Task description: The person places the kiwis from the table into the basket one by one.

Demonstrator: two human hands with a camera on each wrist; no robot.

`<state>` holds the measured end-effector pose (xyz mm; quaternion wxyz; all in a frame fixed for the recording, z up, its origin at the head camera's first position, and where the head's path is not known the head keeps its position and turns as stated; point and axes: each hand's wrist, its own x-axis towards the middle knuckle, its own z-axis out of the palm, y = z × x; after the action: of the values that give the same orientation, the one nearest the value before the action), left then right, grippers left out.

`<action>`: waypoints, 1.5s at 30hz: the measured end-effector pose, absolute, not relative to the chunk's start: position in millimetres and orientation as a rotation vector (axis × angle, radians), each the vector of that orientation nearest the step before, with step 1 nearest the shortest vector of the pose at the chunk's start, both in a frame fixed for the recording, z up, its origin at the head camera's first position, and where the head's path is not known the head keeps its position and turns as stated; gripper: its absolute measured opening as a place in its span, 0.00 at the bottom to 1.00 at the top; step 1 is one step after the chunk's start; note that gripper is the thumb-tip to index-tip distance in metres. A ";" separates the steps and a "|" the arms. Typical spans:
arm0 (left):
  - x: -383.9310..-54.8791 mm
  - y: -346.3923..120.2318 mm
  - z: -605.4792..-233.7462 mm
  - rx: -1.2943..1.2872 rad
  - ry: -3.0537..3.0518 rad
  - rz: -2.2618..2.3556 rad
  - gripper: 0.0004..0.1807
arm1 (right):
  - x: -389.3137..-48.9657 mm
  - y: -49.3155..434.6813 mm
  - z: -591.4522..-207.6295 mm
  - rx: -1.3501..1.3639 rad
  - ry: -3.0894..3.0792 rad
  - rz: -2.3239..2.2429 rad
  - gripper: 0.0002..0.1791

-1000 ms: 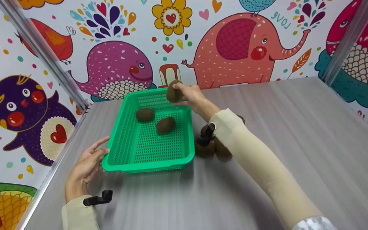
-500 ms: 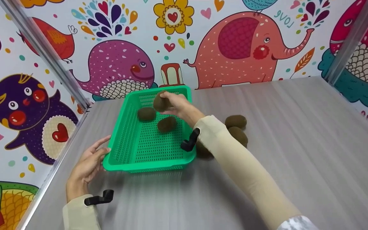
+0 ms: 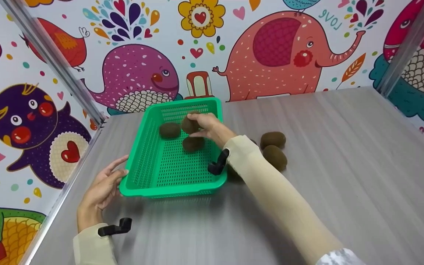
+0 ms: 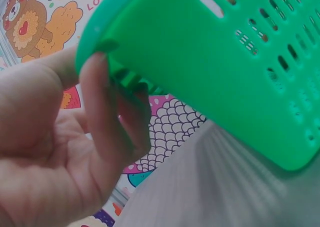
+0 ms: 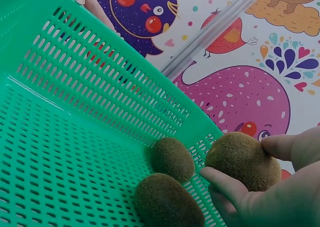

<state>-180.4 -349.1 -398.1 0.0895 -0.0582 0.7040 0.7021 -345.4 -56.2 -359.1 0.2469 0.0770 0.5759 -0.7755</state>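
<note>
Kiwi (image 3: 189,126) pinched by the fingers of the right hand (image 3: 212,127) has come down from the far right rim into the basket (image 3: 175,190), near two other kiwis (image 3: 169,130), seemingly making three inside, while the left hand (image 3: 101,186) grips the near left corner.

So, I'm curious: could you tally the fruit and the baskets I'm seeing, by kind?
Green basket: 1
Brown kiwis: 7 visible (2 lying in the basket, 1 in the right hand, 4 on the table, two of those partly hidden)
Total: 8 visible; the right sleeve may hide more.
</note>
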 end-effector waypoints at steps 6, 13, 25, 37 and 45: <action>-180.3 -347.9 -398.7 -0.167 2.092 2.090 0.31 | -344.1 -54.3 -362.7 0.229 1.586 -2.057 0.39; -181.0 -346.8 -398.1 -0.166 2.091 2.087 0.31 | -345.4 -51.7 -363.4 0.279 1.646 -1.984 0.37; -180.9 -345.1 -399.4 -0.183 2.081 2.103 0.31 | -342.8 -44.7 -351.6 0.290 1.723 -1.824 0.39; -182.3 -346.4 -399.1 -0.176 2.085 2.079 0.30 | -335.2 -20.0 -332.1 -0.001 1.823 -1.823 0.28; -182.1 -348.9 -398.8 -0.183 2.085 2.067 0.31 | -331.6 8.7 -320.8 -0.170 1.921 -1.805 0.24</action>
<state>-182.1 -348.9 -398.8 0.0997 -0.0621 0.7053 0.6991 -331.6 8.7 -320.8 0.2474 -0.0624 0.7047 -0.6620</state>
